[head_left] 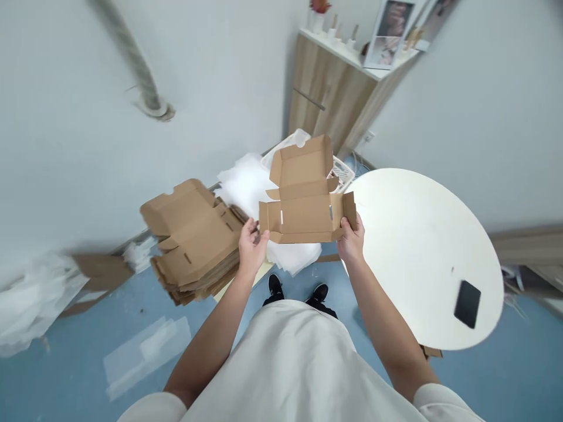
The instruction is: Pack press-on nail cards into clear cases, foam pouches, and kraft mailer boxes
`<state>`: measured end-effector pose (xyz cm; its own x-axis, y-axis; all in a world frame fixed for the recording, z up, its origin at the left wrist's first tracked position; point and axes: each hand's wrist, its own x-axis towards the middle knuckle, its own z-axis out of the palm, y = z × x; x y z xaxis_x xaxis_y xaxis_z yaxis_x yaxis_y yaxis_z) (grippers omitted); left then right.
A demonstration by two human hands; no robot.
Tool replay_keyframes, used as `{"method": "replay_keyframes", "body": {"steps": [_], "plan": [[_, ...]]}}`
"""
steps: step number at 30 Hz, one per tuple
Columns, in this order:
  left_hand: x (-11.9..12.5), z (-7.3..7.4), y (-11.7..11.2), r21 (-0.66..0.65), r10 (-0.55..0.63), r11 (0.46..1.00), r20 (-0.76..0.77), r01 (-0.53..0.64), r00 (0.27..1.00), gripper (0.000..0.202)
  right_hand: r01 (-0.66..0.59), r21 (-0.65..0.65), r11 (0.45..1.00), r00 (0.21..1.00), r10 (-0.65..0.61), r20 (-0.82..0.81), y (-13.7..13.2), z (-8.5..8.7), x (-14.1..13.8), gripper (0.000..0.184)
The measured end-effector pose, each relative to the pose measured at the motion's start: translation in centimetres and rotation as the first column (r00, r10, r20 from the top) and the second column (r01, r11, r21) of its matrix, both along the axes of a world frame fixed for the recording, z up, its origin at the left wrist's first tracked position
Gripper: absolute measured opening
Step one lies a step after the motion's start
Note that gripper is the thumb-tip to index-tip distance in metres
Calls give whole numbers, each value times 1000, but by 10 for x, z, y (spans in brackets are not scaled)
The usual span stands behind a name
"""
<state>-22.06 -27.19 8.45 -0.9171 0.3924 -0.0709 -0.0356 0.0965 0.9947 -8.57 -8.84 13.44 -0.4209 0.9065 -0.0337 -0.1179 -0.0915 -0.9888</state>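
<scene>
Stack of flattened cardboard boxes (197,234) set at left, probably for easy reach. Held left hand (253,249) nearby, thumb at the lower left corner of one unfolded box (308,217), fingers curled; could not tell how firmly pinched. Held that box in midair between both hands, presumably to leave its raised flaps (264,215) room. Pinched its right flap (350,205) with right hand (353,240), thumb in front, both forearms (220,340) angled inward. Farther right, round white counter (417,234) with dark flat object (467,303).
</scene>
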Motion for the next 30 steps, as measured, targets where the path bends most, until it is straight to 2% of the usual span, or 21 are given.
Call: {"method": "replay_keyframes", "body": {"steps": [4,8,12,16,22,27,30], "plan": [[36,-6,63,-68,-216,973,56,220,975,54,172,-54,984,985,-173,-6,25,-7,75,43],[85,-15,121,-136,-392,911,19,390,920,44,304,-76,949,952,-305,4,44,-23,156,44],[138,-27,167,-138,-517,849,-24,510,855,34,409,-24,912,907,-403,118,61,-53,231,47],[185,-42,200,-231,-614,773,-33,591,789,32,460,70,885,841,-460,286,79,-86,291,51],[232,-62,231,-389,-685,683,-50,618,726,32,405,151,902,712,-415,567,95,-115,345,46],[248,-75,241,-475,-717,621,-24,623,697,36,308,111,945,660,-296,690,99,-132,365,46],[254,-75,239,-582,-732,609,-150,539,665,49,230,105,967,612,-228,757,99,-138,372,51]]}}
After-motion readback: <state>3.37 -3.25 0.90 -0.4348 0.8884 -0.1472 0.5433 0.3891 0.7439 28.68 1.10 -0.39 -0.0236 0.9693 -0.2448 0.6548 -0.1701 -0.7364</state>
